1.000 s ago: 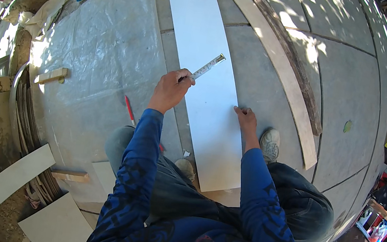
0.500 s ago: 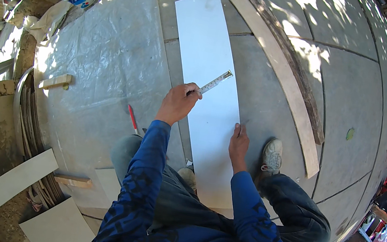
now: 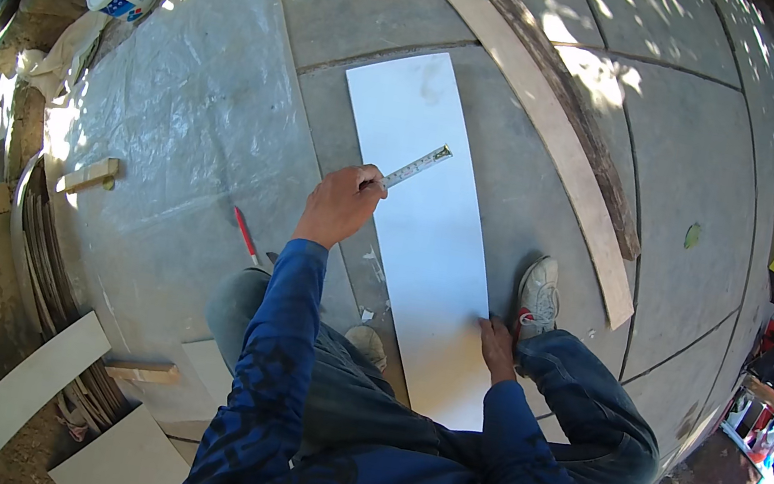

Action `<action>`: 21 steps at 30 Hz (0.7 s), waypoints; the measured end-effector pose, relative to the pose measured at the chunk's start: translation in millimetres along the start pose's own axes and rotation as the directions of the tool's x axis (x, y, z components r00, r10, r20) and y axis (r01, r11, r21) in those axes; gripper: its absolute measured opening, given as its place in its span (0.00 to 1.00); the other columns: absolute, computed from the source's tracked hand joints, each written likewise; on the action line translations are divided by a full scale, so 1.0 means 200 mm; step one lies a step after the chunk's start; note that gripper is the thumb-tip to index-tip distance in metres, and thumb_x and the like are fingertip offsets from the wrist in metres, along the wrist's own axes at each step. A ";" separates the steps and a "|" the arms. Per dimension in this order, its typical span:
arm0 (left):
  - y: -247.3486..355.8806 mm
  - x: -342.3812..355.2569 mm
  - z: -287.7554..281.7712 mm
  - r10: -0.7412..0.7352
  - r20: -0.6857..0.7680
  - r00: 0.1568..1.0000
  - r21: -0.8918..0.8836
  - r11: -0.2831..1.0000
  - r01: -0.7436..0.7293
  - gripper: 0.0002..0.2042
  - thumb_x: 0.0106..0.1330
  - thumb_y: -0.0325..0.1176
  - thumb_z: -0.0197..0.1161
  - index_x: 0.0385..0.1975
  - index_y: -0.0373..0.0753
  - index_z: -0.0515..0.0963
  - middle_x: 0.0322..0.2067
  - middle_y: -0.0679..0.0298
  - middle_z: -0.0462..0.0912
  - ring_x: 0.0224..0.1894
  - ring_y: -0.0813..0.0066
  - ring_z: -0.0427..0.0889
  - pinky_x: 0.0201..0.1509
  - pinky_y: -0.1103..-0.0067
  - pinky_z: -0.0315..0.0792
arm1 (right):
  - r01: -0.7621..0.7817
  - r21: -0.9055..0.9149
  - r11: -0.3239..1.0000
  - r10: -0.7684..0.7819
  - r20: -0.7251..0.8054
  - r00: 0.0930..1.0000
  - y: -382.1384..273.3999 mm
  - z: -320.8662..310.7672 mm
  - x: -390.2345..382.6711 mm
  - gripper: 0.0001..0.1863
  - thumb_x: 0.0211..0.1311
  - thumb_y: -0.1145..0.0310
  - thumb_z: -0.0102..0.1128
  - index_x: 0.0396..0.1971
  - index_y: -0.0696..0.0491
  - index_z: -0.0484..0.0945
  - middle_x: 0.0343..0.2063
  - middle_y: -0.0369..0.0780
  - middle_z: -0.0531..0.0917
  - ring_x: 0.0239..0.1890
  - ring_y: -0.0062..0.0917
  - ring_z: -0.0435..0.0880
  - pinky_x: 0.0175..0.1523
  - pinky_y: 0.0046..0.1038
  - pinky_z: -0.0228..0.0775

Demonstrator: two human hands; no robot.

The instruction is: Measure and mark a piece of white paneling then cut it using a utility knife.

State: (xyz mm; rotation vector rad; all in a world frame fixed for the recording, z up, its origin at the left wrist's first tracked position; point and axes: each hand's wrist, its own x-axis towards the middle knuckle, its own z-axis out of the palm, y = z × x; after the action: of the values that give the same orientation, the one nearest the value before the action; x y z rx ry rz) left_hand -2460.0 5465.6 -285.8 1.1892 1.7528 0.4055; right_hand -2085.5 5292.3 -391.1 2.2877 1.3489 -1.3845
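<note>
A long white board (image 3: 423, 238) is seen between the two shoes (image 3: 540, 289), and its right edge is held near the close end by the right hand (image 3: 497, 349). A tape measure (image 3: 417, 166) is gripped in the left hand (image 3: 342, 205), its strip pointed far and right over the board.

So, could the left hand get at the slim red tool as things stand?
Probably yes: the slim red tool lies uncovered near the left hand, though the measuring tape occupies that hand.
</note>
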 end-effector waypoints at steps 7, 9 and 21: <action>0.00 0.01 0.00 0.018 -0.008 1.000 -0.039 0.999 -0.019 0.14 0.60 0.39 0.55 0.32 0.37 0.83 0.21 0.61 0.78 0.25 0.73 0.74 0.32 0.74 0.67 | 0.416 0.046 0.908 -0.400 -0.196 0.895 -0.22 -0.01 0.31 0.25 0.68 0.48 0.51 0.44 0.58 0.75 0.39 0.58 0.81 0.47 0.57 0.77 0.50 0.46 0.68; -0.04 0.00 -0.02 -0.003 -0.019 1.000 -0.020 1.000 0.003 0.13 0.60 0.39 0.55 0.32 0.37 0.83 0.22 0.61 0.79 0.25 0.74 0.75 0.32 0.74 0.67 | 0.379 0.057 0.923 -0.370 -0.131 0.920 -0.41 -0.01 0.30 0.24 0.69 0.49 0.49 0.44 0.58 0.75 0.39 0.58 0.80 0.46 0.57 0.77 0.50 0.45 0.69; -0.14 0.10 0.03 -0.197 0.121 0.973 0.145 0.973 0.179 0.12 0.58 0.41 0.55 0.34 0.46 0.85 0.31 0.58 0.85 0.40 0.57 0.83 0.48 0.67 0.73 | 0.050 -0.005 0.999 -0.045 0.345 0.937 -0.06 -0.09 0.10 0.24 0.71 0.49 0.47 0.51 0.55 0.76 0.42 0.55 0.82 0.49 0.51 0.80 0.54 0.41 0.70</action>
State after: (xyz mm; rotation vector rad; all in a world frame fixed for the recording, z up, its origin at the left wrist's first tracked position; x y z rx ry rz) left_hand -2470.7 5467.8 -318.1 1.1038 1.7775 0.0937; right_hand -2080.1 5321.3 -392.7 1.8943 1.2990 -1.6880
